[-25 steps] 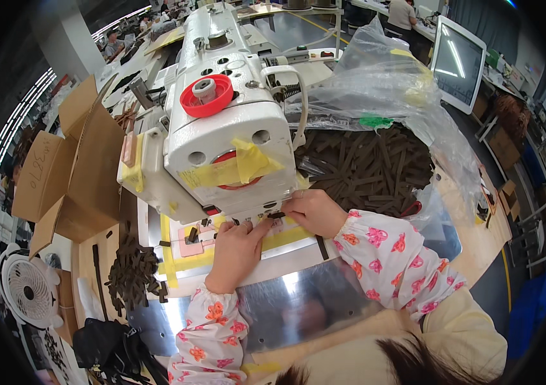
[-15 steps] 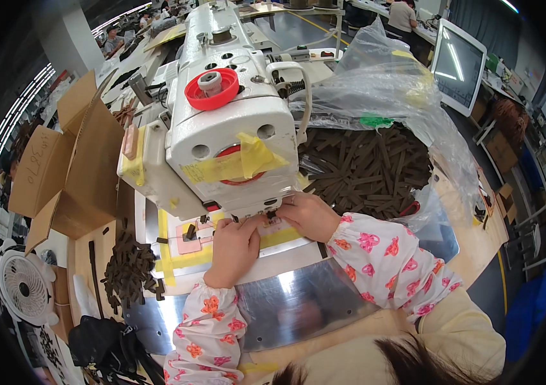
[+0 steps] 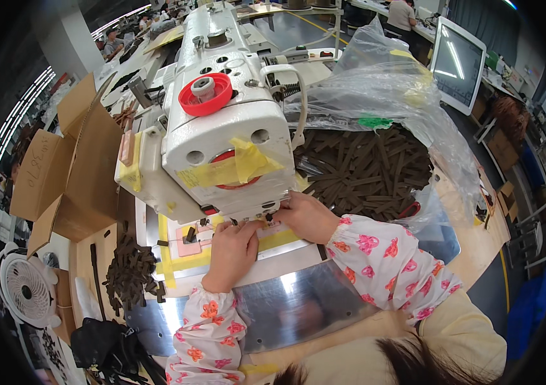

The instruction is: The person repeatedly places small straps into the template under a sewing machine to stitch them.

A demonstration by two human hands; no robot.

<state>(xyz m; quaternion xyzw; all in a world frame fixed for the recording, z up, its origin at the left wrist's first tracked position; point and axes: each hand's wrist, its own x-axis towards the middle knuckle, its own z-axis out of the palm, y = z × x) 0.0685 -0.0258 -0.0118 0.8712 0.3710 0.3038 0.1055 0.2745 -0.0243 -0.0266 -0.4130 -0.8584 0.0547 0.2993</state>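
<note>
Both hands work close together at the front of a white industrial sewing machine (image 3: 225, 128), just under its head. My left hand (image 3: 231, 250) has its fingers bent and drawn together, the tips beside a small dark piece (image 3: 269, 217) near the needle area. From the other side my right hand (image 3: 309, 218) reaches in, thumb and fingers pinched at the same spot. What either pinch holds is too small and covered to make out. Beneath them lies a light work plate edged with yellow tape (image 3: 193, 260), with a pink template (image 3: 182, 241) left of my left hand.
Short dark brown strips (image 3: 130, 266) are heaped at left. Longer brown strips (image 3: 375, 173) fill a clear plastic bag (image 3: 375, 77) at right. An open cardboard box (image 3: 87, 167), white fan (image 3: 26, 285) and black bag (image 3: 103, 343) stand left. A monitor (image 3: 457, 67) is far right.
The machine head appears slightly further left in the picture. My hands stay in nearly the same place, with only slight shifts at the fingertips.
</note>
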